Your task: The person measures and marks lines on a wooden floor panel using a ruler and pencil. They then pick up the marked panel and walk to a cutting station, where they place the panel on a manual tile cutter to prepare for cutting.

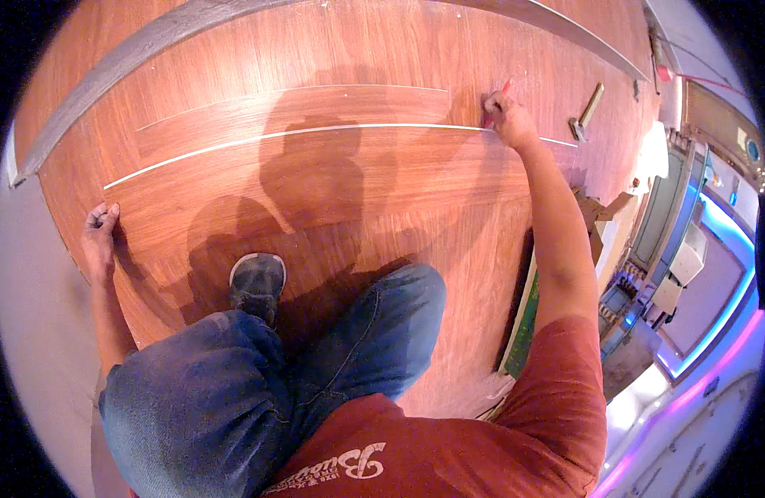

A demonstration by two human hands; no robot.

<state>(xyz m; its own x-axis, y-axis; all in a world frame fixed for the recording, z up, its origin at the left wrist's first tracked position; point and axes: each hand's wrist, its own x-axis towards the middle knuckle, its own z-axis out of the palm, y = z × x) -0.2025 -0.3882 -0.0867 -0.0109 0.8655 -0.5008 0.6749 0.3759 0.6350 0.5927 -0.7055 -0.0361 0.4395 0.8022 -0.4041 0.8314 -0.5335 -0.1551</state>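
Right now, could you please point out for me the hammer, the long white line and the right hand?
Hammer (592,104): head view, on the handle.
Long white line (361,126): head view, near the middle of its length.
Right hand (511,120): head view, on the back of the hand.

The right hand (508,118) holds a red tool (507,85) by a white line (382,125), near a hammer (593,104).

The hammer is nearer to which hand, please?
Right: the right hand is a short way left of the hammer; the left hand is far to its left.
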